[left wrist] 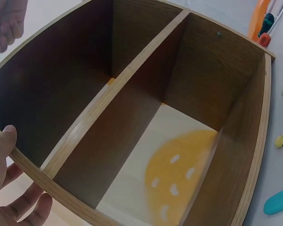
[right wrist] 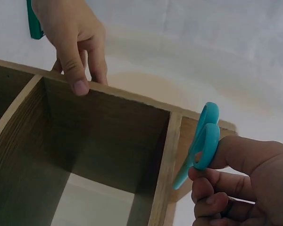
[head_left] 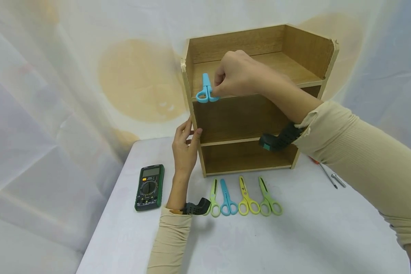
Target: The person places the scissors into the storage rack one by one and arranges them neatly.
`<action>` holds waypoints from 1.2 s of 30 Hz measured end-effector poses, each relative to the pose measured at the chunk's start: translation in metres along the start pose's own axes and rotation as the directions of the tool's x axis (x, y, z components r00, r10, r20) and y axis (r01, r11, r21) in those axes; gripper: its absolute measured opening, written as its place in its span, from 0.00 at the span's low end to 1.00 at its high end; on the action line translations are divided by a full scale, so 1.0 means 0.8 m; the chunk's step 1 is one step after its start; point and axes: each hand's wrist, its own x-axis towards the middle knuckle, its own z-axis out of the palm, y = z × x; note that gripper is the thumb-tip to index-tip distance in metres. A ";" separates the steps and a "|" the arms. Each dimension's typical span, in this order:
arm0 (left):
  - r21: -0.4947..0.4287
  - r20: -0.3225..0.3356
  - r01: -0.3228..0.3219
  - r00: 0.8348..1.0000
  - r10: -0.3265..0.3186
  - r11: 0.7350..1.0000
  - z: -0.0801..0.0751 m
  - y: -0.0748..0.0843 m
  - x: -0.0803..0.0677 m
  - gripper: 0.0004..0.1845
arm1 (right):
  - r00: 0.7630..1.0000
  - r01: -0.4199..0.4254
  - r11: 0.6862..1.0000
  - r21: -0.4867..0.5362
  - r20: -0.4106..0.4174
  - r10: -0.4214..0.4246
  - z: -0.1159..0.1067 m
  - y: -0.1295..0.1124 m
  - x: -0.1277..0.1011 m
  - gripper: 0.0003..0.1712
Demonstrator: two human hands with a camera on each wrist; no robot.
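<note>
Pinched by one handle loop, blue scissors (head_left: 206, 80) hang from the thumb and fingertips of my right hand (head_left: 241, 74), the blades pointing away. This hand is in front of the top tier of a wooden shelf unit (head_left: 239, 118). My left hand (head_left: 186, 148) grips the unit's left side panel. Its thumb (left wrist: 8, 136) lies over the front edge, and the other fingers reach round the outside. On the table before the unit lie green scissors (head_left: 214, 192), another blue pair (head_left: 225, 194), yellow scissors (head_left: 244, 192) and a second green pair (head_left: 265, 194).
To the left of the left hand lies a green-cased multimeter (head_left: 149, 187). Right of the unit are a screwdriver (head_left: 328, 177) and a short silver tool (head_left: 338, 180), partly beyond my right sleeve. A patterned cloth (head_left: 133, 76) hangs behind the white table (head_left: 226, 247).
</note>
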 end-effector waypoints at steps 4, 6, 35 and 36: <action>0.003 0.004 -0.002 1.000 0.002 1.000 0.002 0.001 0.000 0.29 | 1.000 -0.011 1.000 -0.013 -0.002 0.011 0.001 0.005 0.007 0.12; 0.007 0.008 0.003 1.000 -0.003 1.000 0.002 0.002 0.000 0.29 | 1.000 -0.013 1.000 -0.019 -0.006 0.013 0.001 0.007 0.009 0.12; 0.006 0.011 -0.007 1.000 0.007 1.000 0.011 0.010 -0.003 0.28 | 0.989 -0.144 0.989 0.033 -0.031 0.145 0.015 0.018 0.027 0.17; 0.006 0.012 -0.006 1.000 0.006 1.000 0.010 0.010 -0.003 0.28 | 0.990 -0.133 0.991 0.030 -0.051 0.134 0.014 0.017 0.024 0.17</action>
